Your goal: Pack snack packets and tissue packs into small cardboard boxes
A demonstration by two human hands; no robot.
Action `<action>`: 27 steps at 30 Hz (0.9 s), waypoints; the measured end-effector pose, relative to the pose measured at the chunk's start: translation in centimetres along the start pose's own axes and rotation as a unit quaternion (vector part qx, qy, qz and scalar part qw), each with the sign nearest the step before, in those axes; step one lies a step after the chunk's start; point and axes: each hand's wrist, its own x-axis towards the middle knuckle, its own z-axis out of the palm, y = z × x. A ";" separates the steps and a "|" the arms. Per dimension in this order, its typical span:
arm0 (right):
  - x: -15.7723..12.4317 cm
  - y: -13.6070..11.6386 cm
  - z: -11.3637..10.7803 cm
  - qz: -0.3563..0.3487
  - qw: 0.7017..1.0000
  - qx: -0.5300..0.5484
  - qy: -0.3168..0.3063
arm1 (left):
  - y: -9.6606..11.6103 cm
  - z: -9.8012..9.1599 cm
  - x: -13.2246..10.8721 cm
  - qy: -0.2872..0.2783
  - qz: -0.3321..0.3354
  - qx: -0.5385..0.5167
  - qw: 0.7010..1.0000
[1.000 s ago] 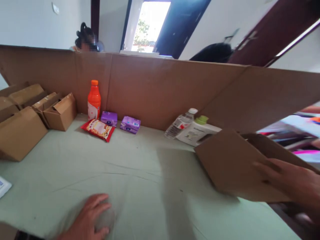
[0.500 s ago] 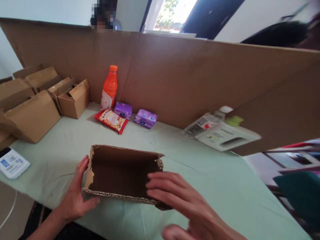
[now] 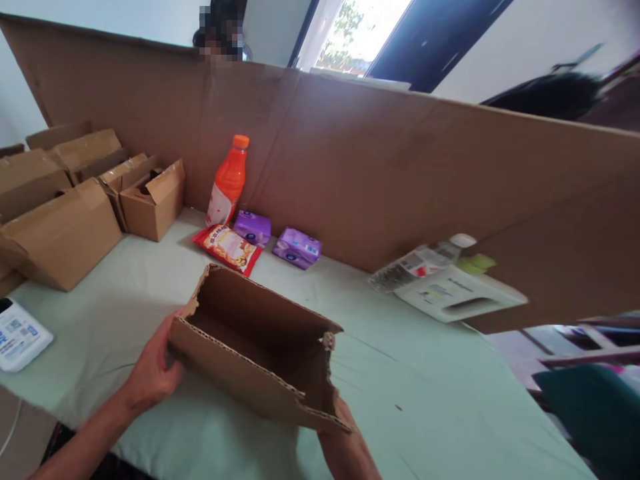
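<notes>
An open brown cardboard box is held tilted just above the pale green table, its opening facing up and away. My left hand grips its left end with the thumb over the rim. My right hand supports the right end from below, mostly hidden behind the box wall. Beyond the box lie a red snack packet, two purple packets and an upright orange drink bottle.
A tall cardboard screen walls the table's far side; a person's head shows above it. Several cardboard boxes stand at the left. A white packet lies at the left edge. A white jug and clear bottle lie right.
The box has gone from the right side of the table to in front of me. It is now lifted and tilted, and my right hand has moved beneath its right end.
</notes>
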 end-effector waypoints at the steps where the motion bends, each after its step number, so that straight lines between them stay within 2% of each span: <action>1: 0.1 -0.1 0.3 0.014 1.000 0.018 -0.019 | -0.2 -0.2 0.6 0.010 0.005 -0.005 1.000; 3: 1.1 -0.6 0.3 0.045 0.996 0.054 -0.054 | -0.7 -0.4 1.2 0.023 0.010 -0.020 0.999; 5: 3.1 -1.1 -0.3 0.059 0.994 0.064 -0.062 | -1.6 -0.1 1.2 0.036 0.004 -0.036 0.999; 8: 7.3 -1.6 -1.0 0.068 0.995 0.056 -0.048 | -3.2 0.6 0.6 0.054 -0.019 -0.059 0.997; 10: 10.7 -1.7 -0.7 0.085 0.993 0.064 -0.044 | -3.9 1.0 0.2 0.048 -0.029 -0.067 0.996; 12: 14.3 -1.7 0.5 0.103 0.991 0.071 -0.046 | -4.2 1.2 0.1 0.036 -0.034 -0.070 0.996; 15: 19.4 -1.5 3.6 0.119 0.989 0.070 -0.057 | -4.0 1.3 0.1 0.021 -0.043 -0.076 0.996; 19: 24.6 -1.5 7.6 0.155 0.983 0.051 -0.089 | -3.4 1.1 0.2 0.007 -0.047 -0.066 0.997; 23: 27.4 -1.5 9.6 0.206 0.970 -0.005 -0.132 | -3.4 1.0 0.3 -0.001 -0.021 -0.023 0.999; 27: 28.3 -1.5 10.2 0.224 0.961 -0.043 -0.155 | -3.8 0.9 0.3 -0.009 -0.008 -0.007 1.000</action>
